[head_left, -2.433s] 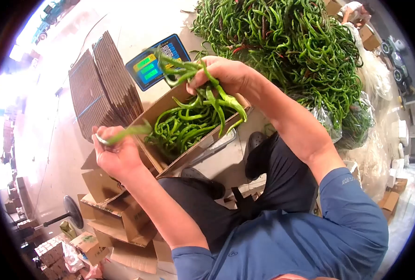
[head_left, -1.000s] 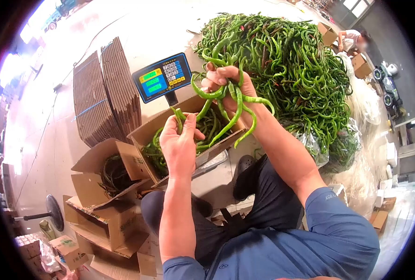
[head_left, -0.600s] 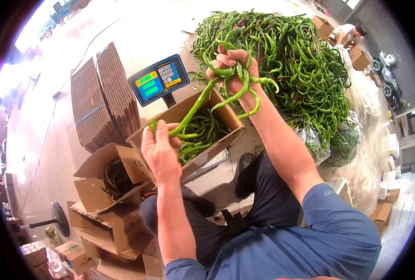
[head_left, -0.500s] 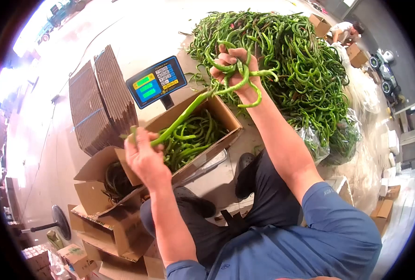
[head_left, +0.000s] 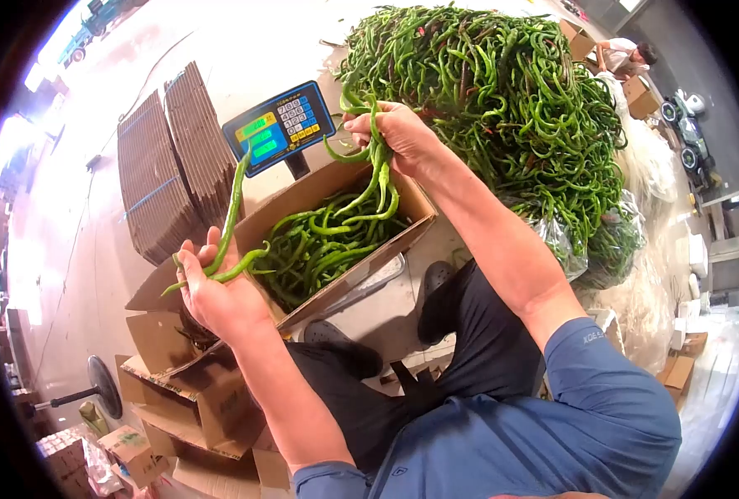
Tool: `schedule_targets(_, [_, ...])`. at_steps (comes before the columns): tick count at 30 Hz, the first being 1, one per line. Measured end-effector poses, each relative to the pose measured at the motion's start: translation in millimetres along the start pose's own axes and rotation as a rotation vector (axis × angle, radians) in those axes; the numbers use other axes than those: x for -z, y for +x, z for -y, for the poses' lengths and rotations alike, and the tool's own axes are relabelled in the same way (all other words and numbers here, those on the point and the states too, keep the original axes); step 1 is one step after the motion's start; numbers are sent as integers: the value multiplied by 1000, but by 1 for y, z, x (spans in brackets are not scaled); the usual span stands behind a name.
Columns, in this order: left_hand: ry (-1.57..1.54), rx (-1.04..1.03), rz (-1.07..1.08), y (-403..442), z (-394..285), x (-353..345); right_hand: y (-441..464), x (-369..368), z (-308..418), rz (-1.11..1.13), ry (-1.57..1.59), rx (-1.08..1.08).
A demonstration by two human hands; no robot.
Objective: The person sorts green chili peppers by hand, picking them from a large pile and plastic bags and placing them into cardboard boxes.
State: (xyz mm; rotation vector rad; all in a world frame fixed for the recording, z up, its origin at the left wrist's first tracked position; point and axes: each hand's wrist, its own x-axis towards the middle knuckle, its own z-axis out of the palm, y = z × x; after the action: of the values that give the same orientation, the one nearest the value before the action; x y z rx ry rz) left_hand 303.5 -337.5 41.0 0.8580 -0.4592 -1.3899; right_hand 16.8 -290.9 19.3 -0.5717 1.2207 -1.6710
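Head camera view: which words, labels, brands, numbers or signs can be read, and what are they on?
Scale keypad: "7 8 9", "4 5 6", "1 2 3", "0".
Scale screen: green readings, too blurred.
Blue sleeve: small lettering, not clearly readable.
Small carton at lower left: printing too blurred.

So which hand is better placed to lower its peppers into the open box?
Probably the right hand: its peppers hang over the open box, while the left hand is out beside it.

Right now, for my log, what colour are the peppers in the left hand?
Peppers are green, clearest in head view.
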Motion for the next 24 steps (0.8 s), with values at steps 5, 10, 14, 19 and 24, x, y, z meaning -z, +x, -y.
schedule_targets(5, [-19, -41, 15, 3, -5, 3, -1, -11, -14, 49, -279, -28])
schedule_targets(10, [18, -127, 12, 0, -10, 2, -6, -23, -52, 239, -1313, 556])
schedule_targets(14, [43, -143, 40, 3, -7, 3, -8, -54, -84, 514, -1731, 428])
schedule_targets(19, [40, -170, 25, 9, -8, 4, 9, -55, -73, 755, -1238, 278])
schedule_targets(24, [44, -176, 19, 12, -9, 6, 8, -34, -24, 147, -1022, 459])
